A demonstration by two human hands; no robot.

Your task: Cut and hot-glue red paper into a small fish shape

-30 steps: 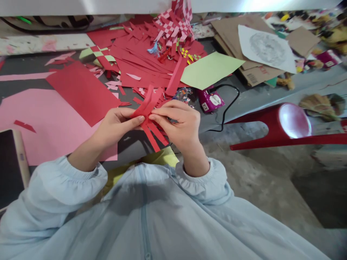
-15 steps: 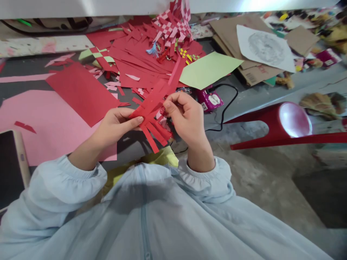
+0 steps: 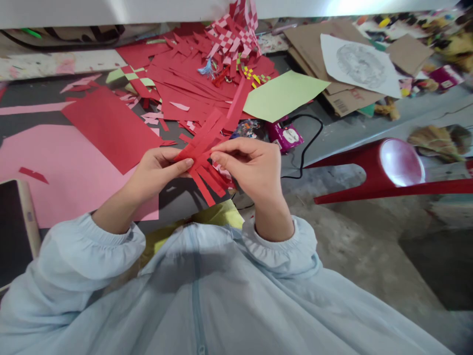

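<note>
Strips of red paper (image 3: 202, 142) | left hand (image 3: 157, 170): pinching them | right hand (image 3: 254, 162): fingers curled at their edge, grip unclear

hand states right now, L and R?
Left hand: closed, pinching the red paper strips between thumb and fingers.
Right hand: thumb and forefinger close together at the strips' right edge; whether they grip one cannot be told.

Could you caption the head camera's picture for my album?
Left hand holding red strips, right hand at their edge, with a pink sheet and red heap on the table.
</note>
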